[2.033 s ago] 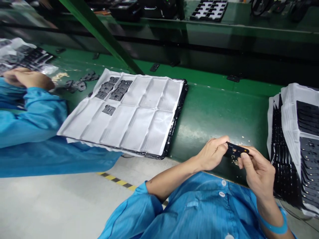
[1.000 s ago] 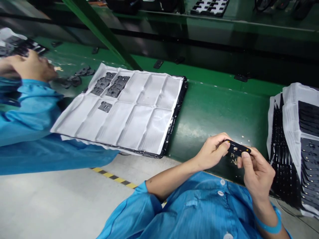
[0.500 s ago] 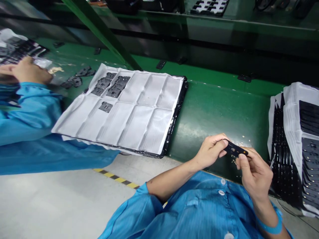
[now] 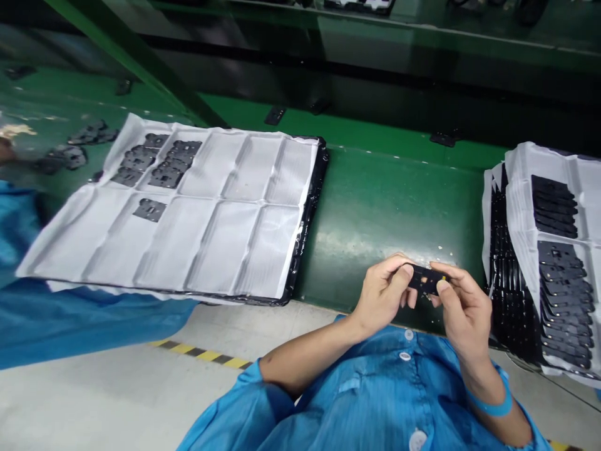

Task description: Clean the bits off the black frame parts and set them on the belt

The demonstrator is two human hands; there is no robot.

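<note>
Between my two hands is a small flat black plate (image 4: 425, 280) with cut-out holes and a small yellow spot near its right end. My left hand (image 4: 385, 289) pinches its left end between thumb and fingers. The right end is gripped by my right hand (image 4: 462, 307), thumb on top. Both hands are above the green bench (image 4: 375, 207), close to its front edge. Small pale scraps (image 4: 441, 250) lie on the bench just behind the plate.
A white-lined compartment tray (image 4: 225, 232) on the left holds several dark plates (image 4: 176, 164). At right, stacked black trays (image 4: 509, 275) carry rows of black plates (image 4: 566, 307). A green post (image 4: 141, 62) slants behind. A co-worker's blue sleeve (image 4: 19, 219) shows at far left.
My view has shifted right, so the left tray sits further left and more of the right stack shows. The plate stays in both hands, now turned more level. The co-worker's hand has mostly left view.
</note>
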